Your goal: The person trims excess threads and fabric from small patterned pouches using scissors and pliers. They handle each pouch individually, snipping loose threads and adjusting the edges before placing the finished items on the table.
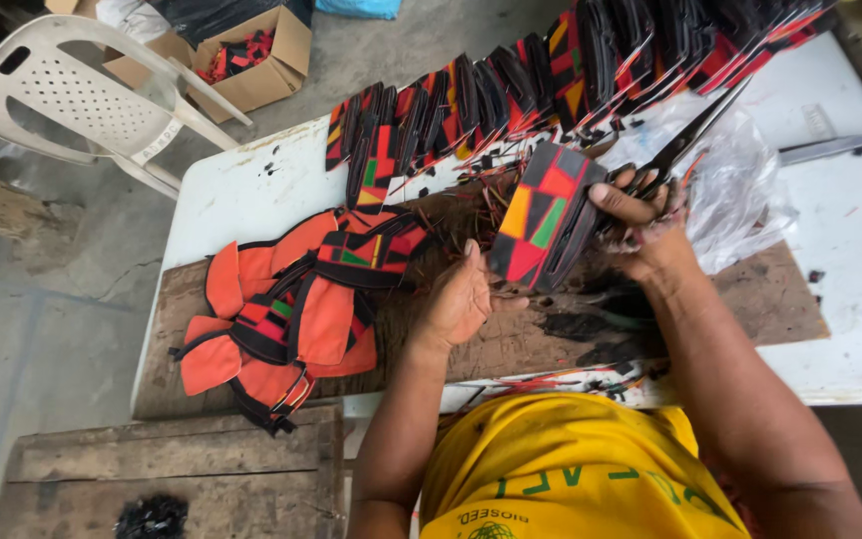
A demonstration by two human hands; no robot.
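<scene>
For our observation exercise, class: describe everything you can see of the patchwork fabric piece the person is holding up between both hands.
The patchwork fabric piece is a flat, roughly rectangular panel of what looks like cloth, made of angular red, orange, yellow, green and black patches with a dark binding along its edge. It is held tilted above the wooden board. The left hand supports its lower corner; the right hand, which also grips black scissors, pinches its upper right edge. Its back is hidden.
</scene>
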